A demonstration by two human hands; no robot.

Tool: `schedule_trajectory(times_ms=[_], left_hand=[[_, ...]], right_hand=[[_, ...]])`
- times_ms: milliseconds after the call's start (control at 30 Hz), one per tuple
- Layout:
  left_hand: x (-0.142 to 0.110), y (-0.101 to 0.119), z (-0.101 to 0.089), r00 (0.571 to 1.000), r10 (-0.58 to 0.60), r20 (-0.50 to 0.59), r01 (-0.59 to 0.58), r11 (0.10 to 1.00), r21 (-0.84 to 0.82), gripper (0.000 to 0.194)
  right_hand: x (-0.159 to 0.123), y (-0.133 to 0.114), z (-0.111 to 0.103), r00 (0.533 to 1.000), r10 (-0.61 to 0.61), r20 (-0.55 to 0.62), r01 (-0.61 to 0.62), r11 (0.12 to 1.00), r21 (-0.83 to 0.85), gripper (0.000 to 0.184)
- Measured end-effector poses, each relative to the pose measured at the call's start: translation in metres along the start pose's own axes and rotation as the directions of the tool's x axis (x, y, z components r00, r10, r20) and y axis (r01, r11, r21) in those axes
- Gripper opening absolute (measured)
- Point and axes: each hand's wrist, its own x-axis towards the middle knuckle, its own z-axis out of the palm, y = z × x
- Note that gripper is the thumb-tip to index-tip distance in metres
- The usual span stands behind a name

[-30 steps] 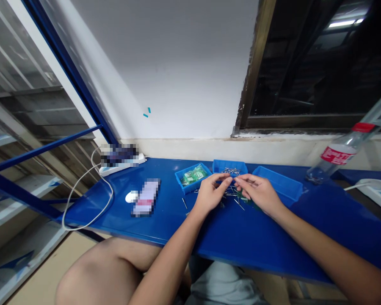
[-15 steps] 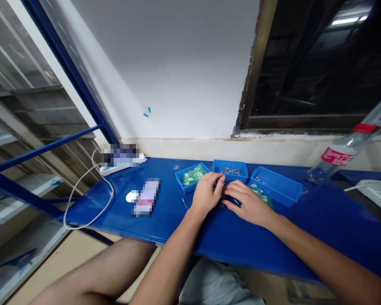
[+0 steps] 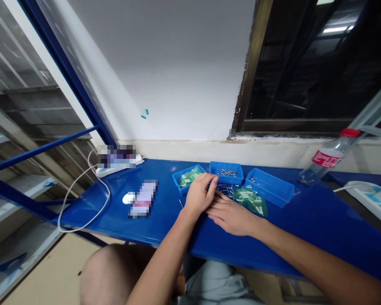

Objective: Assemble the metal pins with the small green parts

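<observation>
My left hand point(image 3: 200, 194) is over the blue table with its fingers curled and its thumb drawn against them. Whatever it grips, if anything, is hidden from view. My right hand point(image 3: 233, 215) lies low beside it, fingers stretched out, their tips reaching under the left hand. Just beyond the hands, several thin metal pins point(image 3: 227, 190) are loose on the tabletop. Right of these lies a clear green-tinted bag point(image 3: 250, 199) of small pale parts. A single dark pin point(image 3: 181, 203) is left of my left wrist.
Three blue bins stand behind the hands: the left bin point(image 3: 175, 178) with bagged parts, the middle bin point(image 3: 226, 177) with metal pins, the right bin point(image 3: 269, 188) with a few small pieces. A bottle point(image 3: 327, 156) leans at right. A phone-like slab point(image 3: 144, 199) and power strip point(image 3: 119, 166) are left.
My right hand has moved toward me and left, its fingers straightening. The loose pins and green bag behind it now show more. The view has shifted slightly.
</observation>
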Motion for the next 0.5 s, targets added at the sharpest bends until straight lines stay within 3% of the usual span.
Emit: schedule_trajectory(times_ms=[333,500], left_hand=[[-0.003,0.003,0.007,0.996,0.004,0.085,-0.004,1.000,-0.002,0.034],[-0.005,0.003,0.011,0.993,0.009,0.115,-0.007,1.000,-0.015,0.034]], right_hand=[[-0.003,0.010,0.013,0.985,0.009,-0.170,-0.027,0.994,-0.103,0.024],[-0.006,0.013,0.019,0.982,0.009,-0.189,-0.037,0.988,-0.147,0.021]])
